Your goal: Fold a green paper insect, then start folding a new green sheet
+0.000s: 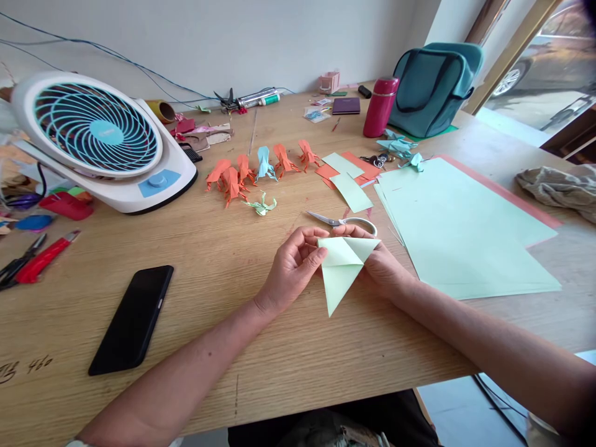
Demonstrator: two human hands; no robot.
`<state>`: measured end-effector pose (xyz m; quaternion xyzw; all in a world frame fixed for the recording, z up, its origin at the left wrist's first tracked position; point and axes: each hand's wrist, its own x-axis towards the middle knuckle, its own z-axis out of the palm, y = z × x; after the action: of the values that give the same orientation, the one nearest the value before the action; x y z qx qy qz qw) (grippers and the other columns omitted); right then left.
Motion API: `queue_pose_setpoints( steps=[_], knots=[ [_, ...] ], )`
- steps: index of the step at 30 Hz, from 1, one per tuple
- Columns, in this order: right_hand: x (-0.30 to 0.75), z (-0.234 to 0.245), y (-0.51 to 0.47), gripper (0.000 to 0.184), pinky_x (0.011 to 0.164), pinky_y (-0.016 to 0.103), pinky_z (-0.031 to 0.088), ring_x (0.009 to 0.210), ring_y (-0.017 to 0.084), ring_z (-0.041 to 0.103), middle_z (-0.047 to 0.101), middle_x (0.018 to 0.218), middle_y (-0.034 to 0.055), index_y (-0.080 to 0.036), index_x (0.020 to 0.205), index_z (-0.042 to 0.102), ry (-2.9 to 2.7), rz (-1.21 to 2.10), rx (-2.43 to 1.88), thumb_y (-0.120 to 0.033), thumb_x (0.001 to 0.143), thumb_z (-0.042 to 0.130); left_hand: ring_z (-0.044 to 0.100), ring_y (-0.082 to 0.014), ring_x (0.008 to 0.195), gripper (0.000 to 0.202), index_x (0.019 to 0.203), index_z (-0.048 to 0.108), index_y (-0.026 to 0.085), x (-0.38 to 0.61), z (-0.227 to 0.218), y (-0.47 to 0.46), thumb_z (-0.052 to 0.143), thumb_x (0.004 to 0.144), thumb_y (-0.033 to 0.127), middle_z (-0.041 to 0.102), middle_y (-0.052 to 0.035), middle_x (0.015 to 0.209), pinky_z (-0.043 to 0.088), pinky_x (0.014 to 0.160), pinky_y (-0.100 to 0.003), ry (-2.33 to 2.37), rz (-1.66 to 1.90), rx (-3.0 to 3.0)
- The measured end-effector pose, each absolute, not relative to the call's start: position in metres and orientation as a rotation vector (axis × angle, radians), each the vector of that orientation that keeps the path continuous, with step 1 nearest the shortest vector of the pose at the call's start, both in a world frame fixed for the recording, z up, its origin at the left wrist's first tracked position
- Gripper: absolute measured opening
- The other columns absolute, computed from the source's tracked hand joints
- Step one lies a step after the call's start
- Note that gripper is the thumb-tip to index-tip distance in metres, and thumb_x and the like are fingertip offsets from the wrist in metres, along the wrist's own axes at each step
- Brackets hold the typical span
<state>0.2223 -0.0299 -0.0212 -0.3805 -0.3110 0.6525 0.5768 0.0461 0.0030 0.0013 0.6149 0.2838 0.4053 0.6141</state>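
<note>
Both my hands hold a folded piece of pale green paper (342, 268) just above the wooden table (261, 366); its point hangs toward me. My left hand (292, 267) pinches the paper's left upper corner with thumb and fingers. My right hand (382, 264) grips the right side, mostly hidden behind the paper. White-handled scissors (342, 220) lie on the table just beyond my hands.
A black phone (133, 318) lies to the left. A white desk fan (100, 139) stands far left. Several orange and blue origami figures (261, 167) sit in the middle. Large green paper sheets (460, 230) lie right. A teal bag (433, 87) and red bottle (380, 105) stand behind.
</note>
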Motion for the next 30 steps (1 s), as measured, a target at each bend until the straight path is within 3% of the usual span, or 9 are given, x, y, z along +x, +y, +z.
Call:
queue_pose_setpoints(
  steps=[3, 7, 16, 21, 25, 30],
  knots=[
    [0.222, -0.024, -0.030, 0.038, 0.058, 0.024, 0.048, 0.067, 0.013, 0.062, 0.069, 0.088, -0.0005, -0.026, 0.103, 0.067, -0.749, 1.520, -0.871, -0.030, 0.070, 0.086, 0.060, -0.0123, 0.076, 0.035, 0.113, 0.060, 0.019, 0.048, -0.002, 0.005, 0.071, 0.086, 0.039, 0.062, -0.0008, 0.087, 0.050, 0.066, -0.020, 0.688, 0.921, 1.327],
    [0.221, -0.024, -0.030, 0.043, 0.059, 0.025, 0.048, 0.065, 0.012, 0.061, 0.068, 0.081, -0.0009, -0.024, 0.102, 0.066, -0.751, 1.506, -0.912, -0.030, 0.066, 0.089, 0.062, -0.0143, 0.078, 0.036, 0.104, 0.066, 0.016, 0.048, -0.009, 0.008, 0.072, 0.084, 0.046, 0.068, -0.0047, 0.091, 0.051, 0.066, -0.022, 0.765, 0.843, 1.277],
    [0.218, -0.020, -0.031, 0.035, 0.054, 0.025, 0.044, 0.061, 0.013, 0.056, 0.064, 0.073, -0.0007, -0.021, 0.082, 0.067, -0.831, 1.405, -0.987, -0.039, 0.063, 0.089, 0.050, -0.0079, 0.058, 0.034, 0.108, 0.068, 0.019, 0.045, -0.005, 0.006, 0.064, 0.091, 0.048, 0.065, -0.0013, 0.081, 0.038, 0.050, -0.020, 0.756, 0.886, 1.434],
    [0.220, -0.018, -0.032, 0.035, 0.051, 0.024, 0.043, 0.059, 0.012, 0.055, 0.064, 0.072, -0.0009, -0.021, 0.082, 0.066, -0.849, 1.390, -1.001, -0.045, 0.066, 0.087, 0.056, -0.0081, 0.065, 0.029, 0.105, 0.067, 0.018, 0.046, 0.000, 0.000, 0.066, 0.090, 0.044, 0.066, -0.0026, 0.090, 0.042, 0.054, -0.019, 0.748, 0.866, 1.488],
    [0.219, -0.014, -0.034, 0.041, 0.048, 0.025, 0.042, 0.054, 0.012, 0.053, 0.062, 0.067, -0.0016, -0.021, 0.079, 0.066, -0.856, 1.365, -1.011, -0.049, 0.059, 0.089, 0.058, -0.0091, 0.058, 0.034, 0.107, 0.065, 0.018, 0.048, 0.002, -0.003, 0.066, 0.089, 0.046, 0.067, -0.0015, 0.081, 0.042, 0.047, -0.019, 0.747, 0.814, 1.429],
    [0.217, -0.016, -0.035, 0.035, 0.048, 0.023, 0.043, 0.054, 0.011, 0.052, 0.059, 0.064, -0.0032, -0.020, 0.071, 0.064, -0.852, 1.343, -1.005, -0.040, 0.060, 0.091, 0.067, -0.0152, 0.078, 0.033, 0.107, 0.067, 0.017, 0.050, 0.002, -0.003, 0.066, 0.090, 0.045, 0.073, -0.0050, 0.088, 0.053, 0.069, -0.024, 0.722, 0.820, 1.359]
  ],
)
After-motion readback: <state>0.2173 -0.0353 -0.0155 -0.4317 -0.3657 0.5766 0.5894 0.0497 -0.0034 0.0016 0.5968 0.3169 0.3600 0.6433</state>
